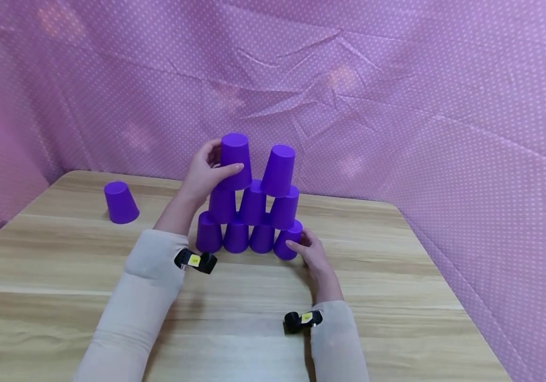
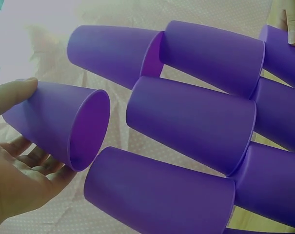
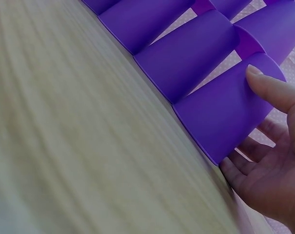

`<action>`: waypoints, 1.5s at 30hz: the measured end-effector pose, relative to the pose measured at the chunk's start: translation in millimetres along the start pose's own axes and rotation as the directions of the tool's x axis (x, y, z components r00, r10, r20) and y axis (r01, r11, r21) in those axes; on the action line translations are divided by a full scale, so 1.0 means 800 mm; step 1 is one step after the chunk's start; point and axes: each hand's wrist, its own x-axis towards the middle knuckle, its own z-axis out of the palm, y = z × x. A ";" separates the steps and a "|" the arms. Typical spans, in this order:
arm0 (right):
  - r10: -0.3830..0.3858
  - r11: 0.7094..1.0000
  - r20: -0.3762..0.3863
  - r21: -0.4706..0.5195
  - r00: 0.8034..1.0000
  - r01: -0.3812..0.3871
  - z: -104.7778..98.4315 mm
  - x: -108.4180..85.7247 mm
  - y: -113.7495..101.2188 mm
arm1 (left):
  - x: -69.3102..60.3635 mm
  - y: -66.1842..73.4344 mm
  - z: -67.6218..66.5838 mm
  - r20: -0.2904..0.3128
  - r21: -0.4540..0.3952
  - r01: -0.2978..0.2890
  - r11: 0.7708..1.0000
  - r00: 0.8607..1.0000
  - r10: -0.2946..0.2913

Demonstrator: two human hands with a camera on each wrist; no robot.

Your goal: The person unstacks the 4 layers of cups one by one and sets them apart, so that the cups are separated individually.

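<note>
Upside-down purple plastic cups form a stack on the table: several in the bottom row, three in the middle row, and one cup (image 1: 279, 171) at the right of the third level. My left hand (image 1: 207, 171) grips another purple cup (image 2: 49, 117) by its side, thumb in front and fingers behind, over the left of the middle row. In the left wrist view its open rim tilts close to the cup below (image 2: 159, 195); whether they touch I cannot tell. Low at the right end, my right hand (image 1: 313, 252) holds the bottom-row corner cup (image 3: 225, 107) between thumb and fingers.
A single purple cup (image 1: 121, 202) stands upside down on the left side of the wooden table (image 1: 235, 329). Pink dotted cloth (image 1: 397, 95) hangs behind the table and along its sides. Each wrist wears a black strap with a small camera.
</note>
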 end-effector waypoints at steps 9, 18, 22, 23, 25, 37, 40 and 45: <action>0.001 1.000 0.015 -0.023 1.000 -0.001 0.000 0.000 -0.001 | -0.017 0.008 -0.008 -0.015 0.001 -0.025 1.000 1.000 0.025; 0.012 0.999 0.017 -0.031 1.000 -0.011 -0.002 -0.003 0.002 | -0.048 0.005 -0.032 -0.061 0.017 0.008 1.000 0.998 -0.007; -0.009 1.000 0.017 -0.028 1.000 0.009 -0.002 -0.002 0.002 | -0.057 0.005 -0.045 -0.081 0.023 -0.006 1.000 0.997 0.008; -0.013 1.000 0.015 -0.027 1.000 0.014 -0.002 -0.002 0.002 | -0.059 0.005 -0.049 -0.084 0.025 -0.009 1.000 0.996 0.011; -0.020 1.000 0.012 -0.021 1.000 0.021 -0.003 -0.001 0.002 | -0.062 0.005 -0.055 -0.093 0.037 -0.009 0.999 0.996 0.013; -0.014 0.999 0.023 -0.036 1.000 0.015 -0.003 -0.001 0.000 | -0.082 -0.011 -0.093 -0.118 0.108 0.074 0.991 0.991 -0.062; -0.015 0.999 0.018 -0.038 1.000 0.016 -0.003 0.000 0.000 | -0.087 -0.014 -0.102 -0.135 0.126 0.085 0.988 0.989 -0.068; -0.006 0.999 0.016 -0.034 1.000 0.006 -0.002 0.000 0.003 | -0.097 -0.023 -0.120 -0.186 0.117 0.102 0.988 0.979 -0.079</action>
